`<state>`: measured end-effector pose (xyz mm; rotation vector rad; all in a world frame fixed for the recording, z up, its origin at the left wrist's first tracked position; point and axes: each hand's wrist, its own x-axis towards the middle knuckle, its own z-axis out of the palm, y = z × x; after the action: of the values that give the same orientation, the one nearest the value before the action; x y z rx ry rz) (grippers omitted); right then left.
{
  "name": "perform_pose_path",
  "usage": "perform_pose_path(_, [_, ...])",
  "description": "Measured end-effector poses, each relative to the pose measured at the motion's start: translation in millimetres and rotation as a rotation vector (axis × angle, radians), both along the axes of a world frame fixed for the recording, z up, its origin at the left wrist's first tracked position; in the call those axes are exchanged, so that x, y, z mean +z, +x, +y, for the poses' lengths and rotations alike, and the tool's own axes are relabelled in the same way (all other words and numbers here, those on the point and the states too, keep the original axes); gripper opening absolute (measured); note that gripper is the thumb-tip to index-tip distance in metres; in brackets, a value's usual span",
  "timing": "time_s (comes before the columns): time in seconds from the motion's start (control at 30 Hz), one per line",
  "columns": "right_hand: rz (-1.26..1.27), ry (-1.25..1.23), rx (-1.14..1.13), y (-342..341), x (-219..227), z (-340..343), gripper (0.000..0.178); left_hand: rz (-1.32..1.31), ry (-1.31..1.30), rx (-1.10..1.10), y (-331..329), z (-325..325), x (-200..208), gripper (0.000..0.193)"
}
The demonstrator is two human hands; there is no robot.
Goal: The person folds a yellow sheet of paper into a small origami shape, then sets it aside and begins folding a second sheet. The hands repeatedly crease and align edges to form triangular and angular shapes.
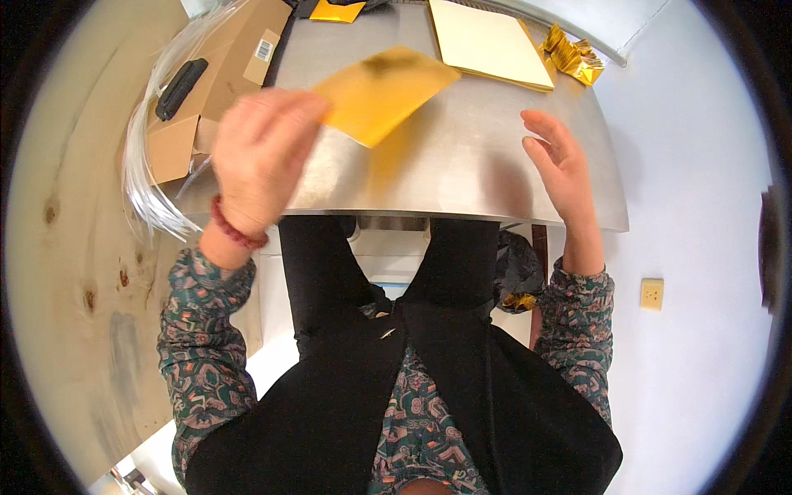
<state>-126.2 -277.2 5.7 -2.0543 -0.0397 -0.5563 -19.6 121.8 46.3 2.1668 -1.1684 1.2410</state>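
Across twelve o'clock spreads a metal table (450,165), with a cardboard box (227,91) toward eleven and a cream paper stack (491,45) toward one. Between them, at twelve, a gold sheet (388,95) tilts above the tabletop. At ten, the blurred left hand (268,153) seems to pinch the sheet's near-left corner between thumb and fingers. At two, the right hand (561,161) is empty, fingers close together, thumb apart. Something this thin probably handles best with a light grip and the loose far edge supported, avoiding creases.
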Motion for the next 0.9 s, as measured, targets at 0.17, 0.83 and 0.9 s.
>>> perform_pose_path(0.17, [0.037,-0.074,-0.031,-4.1,-19.4,4.5,0.039,0.212,0.252,-0.088,-26.9,-41.5,-47.4,0.016])
perform_pose_path(0.83, [0.032,-0.639,0.293,-31.0,-10.7,75.4,0.038,0.494,0.221,-0.209,-31.6,-61.9,-57.4,0.045])
perform_pose_path(0.9, [0.035,-0.643,0.297,-32.3,-12.7,70.0,0.037,0.499,0.281,-0.227,-18.7,-60.0,-57.4,0.038])
